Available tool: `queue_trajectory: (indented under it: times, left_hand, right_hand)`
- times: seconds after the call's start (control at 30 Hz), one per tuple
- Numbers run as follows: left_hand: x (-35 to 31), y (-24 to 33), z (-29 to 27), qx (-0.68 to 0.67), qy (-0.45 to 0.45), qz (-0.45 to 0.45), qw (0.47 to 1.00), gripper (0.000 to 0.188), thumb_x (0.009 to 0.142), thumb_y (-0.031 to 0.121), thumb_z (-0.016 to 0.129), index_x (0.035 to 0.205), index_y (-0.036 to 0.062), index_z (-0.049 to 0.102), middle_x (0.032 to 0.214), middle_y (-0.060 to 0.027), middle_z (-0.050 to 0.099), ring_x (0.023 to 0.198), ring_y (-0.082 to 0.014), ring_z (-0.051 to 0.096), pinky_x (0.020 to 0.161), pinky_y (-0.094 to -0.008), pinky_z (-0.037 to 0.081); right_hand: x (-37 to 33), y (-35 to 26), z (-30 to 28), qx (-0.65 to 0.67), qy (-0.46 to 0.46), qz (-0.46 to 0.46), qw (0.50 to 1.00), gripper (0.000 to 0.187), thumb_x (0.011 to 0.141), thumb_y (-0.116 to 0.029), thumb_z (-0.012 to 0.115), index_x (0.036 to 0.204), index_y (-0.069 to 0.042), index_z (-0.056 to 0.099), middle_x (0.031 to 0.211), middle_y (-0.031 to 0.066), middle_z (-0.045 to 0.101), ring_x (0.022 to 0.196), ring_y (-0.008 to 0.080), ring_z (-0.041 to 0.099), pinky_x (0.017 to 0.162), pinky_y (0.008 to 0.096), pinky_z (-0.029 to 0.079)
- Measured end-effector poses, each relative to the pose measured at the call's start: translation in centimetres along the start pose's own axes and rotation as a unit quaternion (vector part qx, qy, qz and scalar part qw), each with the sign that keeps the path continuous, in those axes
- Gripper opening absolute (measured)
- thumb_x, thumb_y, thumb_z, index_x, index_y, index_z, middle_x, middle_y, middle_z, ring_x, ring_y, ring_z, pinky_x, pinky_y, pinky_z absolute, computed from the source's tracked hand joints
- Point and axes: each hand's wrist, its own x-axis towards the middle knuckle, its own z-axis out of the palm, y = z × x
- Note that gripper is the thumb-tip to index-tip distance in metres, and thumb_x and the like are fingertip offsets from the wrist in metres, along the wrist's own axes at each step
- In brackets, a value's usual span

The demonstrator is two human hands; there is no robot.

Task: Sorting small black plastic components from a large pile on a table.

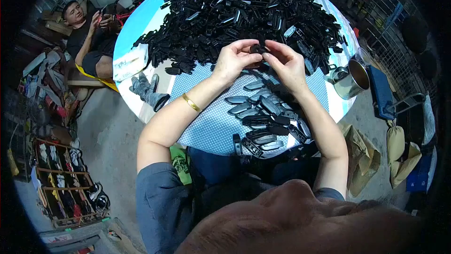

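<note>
Head view: left hand and right hand, nearly closed, pinch a black part at the heap's near edge.

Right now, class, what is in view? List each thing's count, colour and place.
table: one, blue-white, centre
heaped pieces: countless, black, table's far side
loose pieces: many, grey-black, table's near side
gloves: count unclear, grey, table's left
packet: one, white, beside gloves
mug: one, silver, table's right
panel: one, blue, far right
rack: one, brown, lower left
bags: several, brown, lower right
person: one, dark-clothed, upper left
bracelet: one, gold, left wrist
left hand, right hand: two, bare, pinching one black piece above table
</note>
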Motion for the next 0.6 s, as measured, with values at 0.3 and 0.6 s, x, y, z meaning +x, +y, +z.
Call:
queue_trajectory:
  times: [0.3, 0.6]
  left_hand:
    - [0.0, 0.3, 0.1, 0.084, 0.045, 0.069, 0.993, 0.030, 0.076, 0.003, 0.068, 0.105, -0.0010, 0.063, 0.091, -0.0062, 0.065, 0.077, -0.0102, 0.060, 0.070, -0.0217, 0.049]
    - [-0.3, -0.2, 0.2, 0.111, 0.042, 0.063, 0.991, 0.029, 0.080, 0.003, 0.063, 0.109, -0.0002, 0.062, 0.097, -0.0069, 0.064, 0.081, -0.0091, 0.059, 0.072, -0.0210, 0.048]
  right_hand:
    - [-0.3, -0.9, 0.3, -0.064, 0.008, -0.070, 0.995, 0.027, 0.078, -0.006, 0.066, 0.105, 0.001, 0.063, 0.098, 0.0071, 0.061, 0.088, 0.0124, 0.059, 0.075, 0.0228, 0.048]
    - [-0.5, -0.6, 0.8, -0.109, 0.039, -0.158, 0.980, 0.024, 0.073, -0.004, 0.069, 0.096, -0.001, 0.064, 0.094, 0.0084, 0.061, 0.083, 0.0150, 0.061, 0.062, 0.0224, 0.050]
